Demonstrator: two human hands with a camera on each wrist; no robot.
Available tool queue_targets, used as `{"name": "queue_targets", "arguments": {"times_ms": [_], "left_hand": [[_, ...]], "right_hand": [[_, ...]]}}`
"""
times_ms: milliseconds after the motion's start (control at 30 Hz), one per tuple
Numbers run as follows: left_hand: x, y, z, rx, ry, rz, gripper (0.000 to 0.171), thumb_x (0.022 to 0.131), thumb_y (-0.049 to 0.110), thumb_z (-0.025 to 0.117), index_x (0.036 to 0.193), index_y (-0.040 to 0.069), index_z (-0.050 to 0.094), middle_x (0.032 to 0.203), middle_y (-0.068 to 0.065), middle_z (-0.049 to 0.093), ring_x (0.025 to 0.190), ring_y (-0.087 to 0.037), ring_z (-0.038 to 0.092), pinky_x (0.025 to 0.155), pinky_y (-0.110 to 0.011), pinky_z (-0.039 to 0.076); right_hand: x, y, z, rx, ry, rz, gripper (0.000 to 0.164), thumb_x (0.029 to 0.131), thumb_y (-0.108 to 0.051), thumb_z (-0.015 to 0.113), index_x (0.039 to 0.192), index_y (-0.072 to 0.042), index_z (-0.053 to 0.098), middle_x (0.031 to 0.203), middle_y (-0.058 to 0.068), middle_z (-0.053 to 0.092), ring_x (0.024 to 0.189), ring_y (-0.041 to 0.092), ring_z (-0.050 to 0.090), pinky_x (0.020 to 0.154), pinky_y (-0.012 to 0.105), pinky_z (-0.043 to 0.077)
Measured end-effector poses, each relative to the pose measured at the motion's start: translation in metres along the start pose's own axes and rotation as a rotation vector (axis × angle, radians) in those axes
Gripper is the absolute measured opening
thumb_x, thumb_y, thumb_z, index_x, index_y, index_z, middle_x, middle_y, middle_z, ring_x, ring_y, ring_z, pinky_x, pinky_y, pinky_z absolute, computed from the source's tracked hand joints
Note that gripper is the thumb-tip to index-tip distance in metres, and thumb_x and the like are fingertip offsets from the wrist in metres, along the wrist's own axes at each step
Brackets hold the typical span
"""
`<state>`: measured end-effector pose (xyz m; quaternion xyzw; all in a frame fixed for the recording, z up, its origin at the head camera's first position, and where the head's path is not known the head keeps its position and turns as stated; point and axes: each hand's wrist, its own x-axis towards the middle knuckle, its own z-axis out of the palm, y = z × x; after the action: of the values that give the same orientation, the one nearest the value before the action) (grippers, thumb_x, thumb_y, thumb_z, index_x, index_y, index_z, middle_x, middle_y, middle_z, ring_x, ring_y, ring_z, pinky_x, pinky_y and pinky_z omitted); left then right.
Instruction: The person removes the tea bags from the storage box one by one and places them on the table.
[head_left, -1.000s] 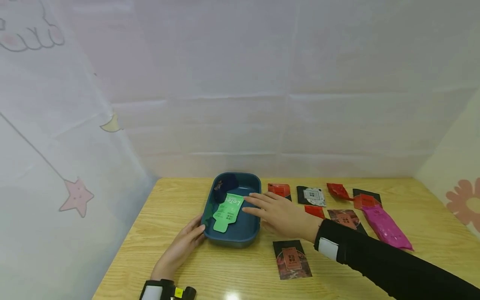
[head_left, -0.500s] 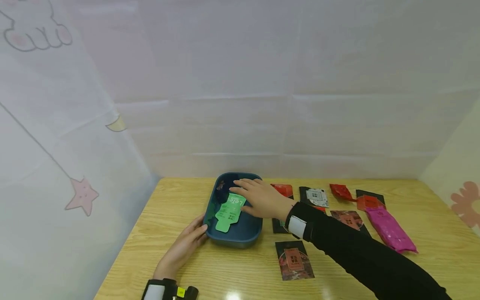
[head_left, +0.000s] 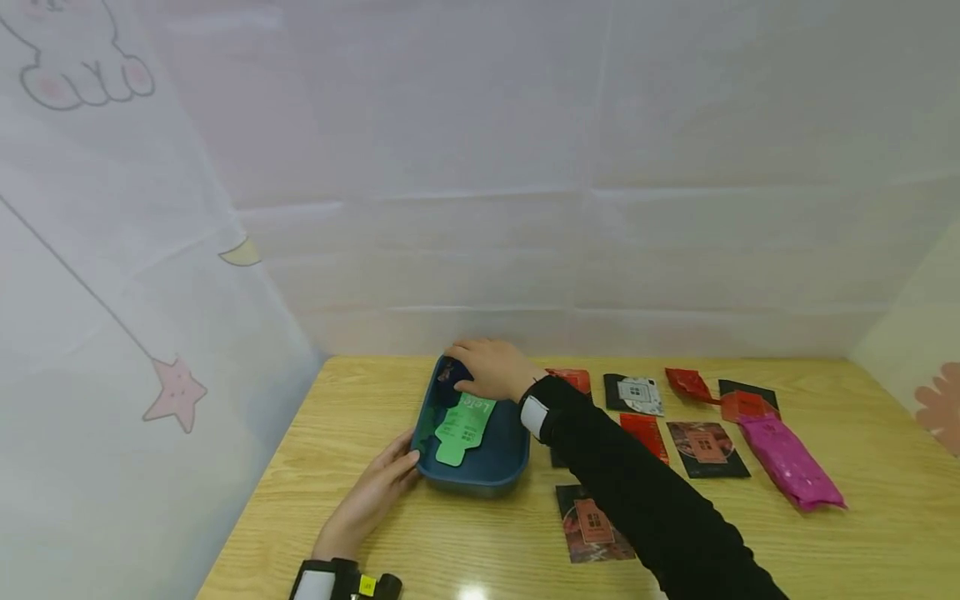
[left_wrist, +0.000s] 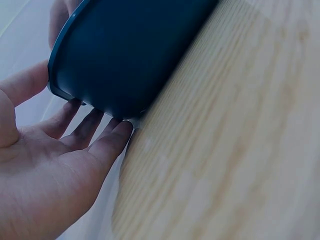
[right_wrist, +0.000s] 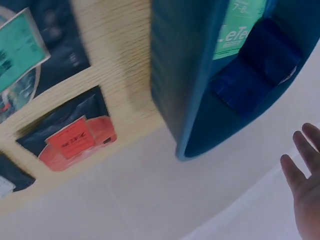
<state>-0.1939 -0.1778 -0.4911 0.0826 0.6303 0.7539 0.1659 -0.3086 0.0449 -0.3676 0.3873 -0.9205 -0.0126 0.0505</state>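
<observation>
A dark blue plastic bin (head_left: pixel 480 473) stands toward the back of the table. My left hand (head_left: pixel 375 492) holds its near left corner, the thumb at the rim. In the left wrist view, the fingers of that hand (left_wrist: pixel 65 145) press the outside of the bin wall (left_wrist: pixel 120 55). Inside lie a flat green packet (head_left: pixel 463 429) with white lettering and a folded dark blue packet (right_wrist: pixel 260 65). Over the bin's far end, my right hand (head_left: pixel 495 367) covers part of the rim. Its fingers are spread with nothing between them in the right wrist view.
Right of the bin lie several flat packets, among them a black one (head_left: pixel 708 450), a black and white one (head_left: pixel 633 393) and a red one (head_left: pixel 645 435). A crumpled red wrapper (head_left: pixel 688 385) and a long magenta packet (head_left: pixel 791 462) lie farther right. A white sheet (head_left: pixel 465 167) hangs behind.
My right hand has moved left and away from me, from the bin's right side to over its far end. The left hand has stayed at the near left corner.
</observation>
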Motion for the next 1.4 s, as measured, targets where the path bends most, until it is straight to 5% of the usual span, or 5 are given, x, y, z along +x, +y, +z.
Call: {"name": "queue_targets", "arguments": {"times_ms": [367,933,1400], "left_hand": [[0.0,-0.002,-0.001,0.004,-0.007,-0.004,0.062,0.107,0.019,0.043,0.158,0.001,0.012,0.163,-0.02,0.011,0.147,-0.031,0.018,0.114,-0.035,0.029],[-0.002,-0.001,0.0,0.004,-0.027,0.001,0.063,0.107,0.021,0.044,0.158,0.002,0.012,0.163,-0.019,0.009,0.148,-0.032,0.017,0.118,-0.046,0.02],[-0.004,0.0,0.003,0.004,-0.01,-0.012,0.062,0.107,0.021,0.045,0.158,0.004,0.014,0.163,-0.019,0.011,0.147,-0.031,0.019,0.117,-0.042,0.024]], "right_hand": [[0.019,-0.015,0.006,0.055,-0.095,0.145,0.066,0.095,-0.046,0.064,0.15,-0.016,0.044,0.151,0.006,0.045,0.136,0.024,0.044,0.11,0.04,0.039],[0.035,-0.027,0.027,0.164,-0.064,0.323,0.071,0.091,-0.047,0.069,0.147,-0.011,0.047,0.144,0.01,0.051,0.127,0.024,0.053,0.1,0.037,0.048],[0.037,-0.035,0.035,0.12,-0.093,0.379,0.063,0.086,-0.043,0.076,0.135,-0.009,0.056,0.132,0.008,0.056,0.105,0.021,0.063,0.086,0.036,0.055]]}}
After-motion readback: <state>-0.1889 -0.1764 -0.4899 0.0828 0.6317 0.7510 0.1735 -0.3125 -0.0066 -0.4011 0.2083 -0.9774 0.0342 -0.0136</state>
